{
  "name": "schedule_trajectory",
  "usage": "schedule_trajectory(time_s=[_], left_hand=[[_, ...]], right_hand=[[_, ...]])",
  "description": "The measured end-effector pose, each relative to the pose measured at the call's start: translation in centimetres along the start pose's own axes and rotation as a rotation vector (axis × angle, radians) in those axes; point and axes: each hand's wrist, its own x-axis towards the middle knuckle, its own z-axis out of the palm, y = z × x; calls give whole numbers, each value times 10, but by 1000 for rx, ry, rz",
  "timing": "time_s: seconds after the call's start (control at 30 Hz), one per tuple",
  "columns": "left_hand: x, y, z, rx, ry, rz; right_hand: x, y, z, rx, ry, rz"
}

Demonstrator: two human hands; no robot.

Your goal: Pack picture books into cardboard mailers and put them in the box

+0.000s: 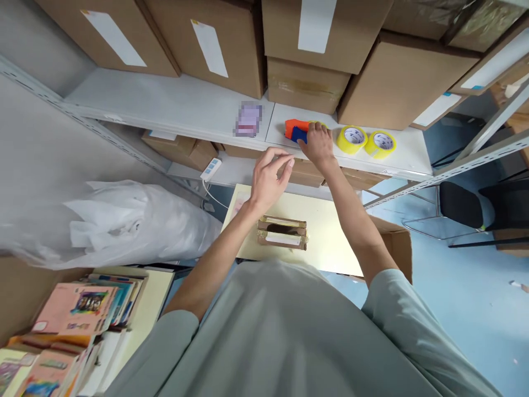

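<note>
On the grey shelf, my right hand [319, 146] is closed over an orange and blue tape dispenser [294, 130]; part of it is hidden under the fingers. Two rolls of yellow tape, a nearer-left roll [351, 139] and a right-hand roll [380, 144], lie just right of that hand. My left hand [270, 173] hangs in front of the shelf edge, fingers bent and thumb apart, holding nothing. Below it, a small cardboard box [282, 232] with tape along its edges rests on the pale yellow table [330, 231].
Large cardboard boxes [306, 82] line the shelf [165, 107], where a blurred purple item [248, 119] also lies. A white power strip [210, 169] sits lower. White plastic wrapping [144, 220] and stacked books [82, 309] are at left. A black chair [460, 205] stands right.
</note>
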Motion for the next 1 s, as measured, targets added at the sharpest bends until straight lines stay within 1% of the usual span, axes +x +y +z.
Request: schedule_trajectory(time_s=[0.1,0.17,0.23,0.3,0.4,0.5,0.6,0.67,0.8,0.9,1.0], left_hand=[[-10,2,-5,11,0,-33],[-21,0,-9,6,1,-61],[-32,-3,-12,-10,4,-90],[-42,-6,-16,-30,7,-131],[-54,-12,-23,-60,-3,-206],[-63,-20,-31,-103,-10,-253],[-69,-26,-41,-154,28,-280],[-71,-28,-50,-185,61,-298],[-78,-26,-70,-273,95,-314],[-83,-25,-84,-341,103,-321],[-85,-28,-98,-376,88,-309]], right_hand=[[8,7,16,-1,-14,51],[10,7,19,-34,-45,94],[10,4,15,-115,-106,149],[7,-3,6,-222,-180,198],[-8,-16,-11,-340,-251,209],[-39,-33,-27,-342,-265,159],[-83,-50,-37,-302,-251,152],[-114,-61,-40,-260,-209,122],[-171,-84,-48,-138,-154,4],[-200,-104,-55,-120,-109,-15],[-216,-126,-62,-137,-89,-30]])
